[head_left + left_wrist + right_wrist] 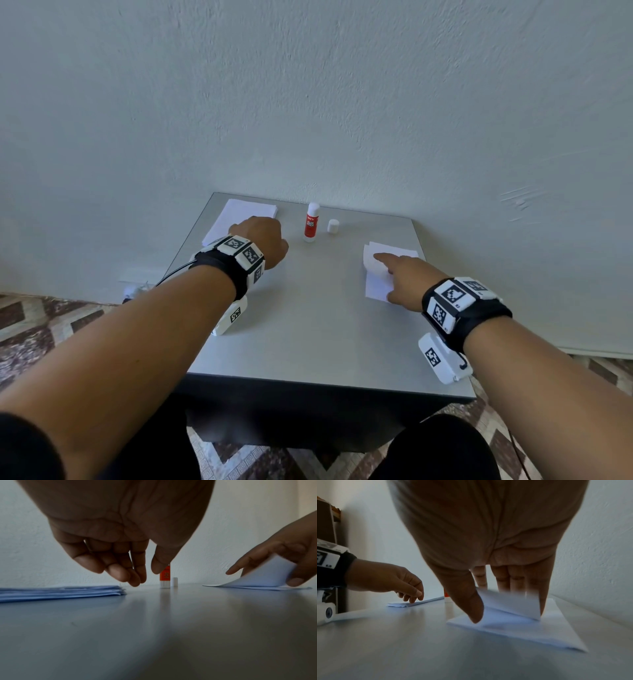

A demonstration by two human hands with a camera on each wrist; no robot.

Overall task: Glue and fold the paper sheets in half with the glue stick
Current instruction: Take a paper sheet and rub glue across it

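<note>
Right hand fingers hold a half-folded paper sheet.

Glue stick stands upright, uncapped, red label, white base, far-centre of my table; its white cap stands just beside it on the right. Stack of white sheets lies flat at far-left corner. Folded white sheets lie at my right, top sheet half-folded, its flap lifted and bent over.
</note>
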